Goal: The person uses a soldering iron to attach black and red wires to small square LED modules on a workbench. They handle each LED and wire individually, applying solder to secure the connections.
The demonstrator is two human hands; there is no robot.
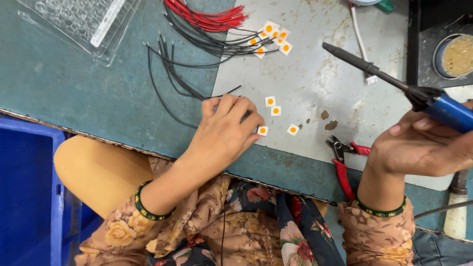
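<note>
While the left hand (224, 130) rests palm-down at the edge of the grey mat (315, 79), its fingers are curled loosely, fingertips touching a small white chip (262, 130) with an orange dot; it may also be pinning a black wire (167, 106) under the fingers, though that is hidden. Two more chips (273, 106) lie just beyond the fingertips, another (292, 129) to the side, and a cluster (271, 37) sits farther up among black wires and a bundle of red wires (207, 17). The right hand (423, 145) is closed around the blue handle of a soldering iron (394, 81), its tip raised over the mat. Red-handled cutters (342, 160) lie between the hands.
</note>
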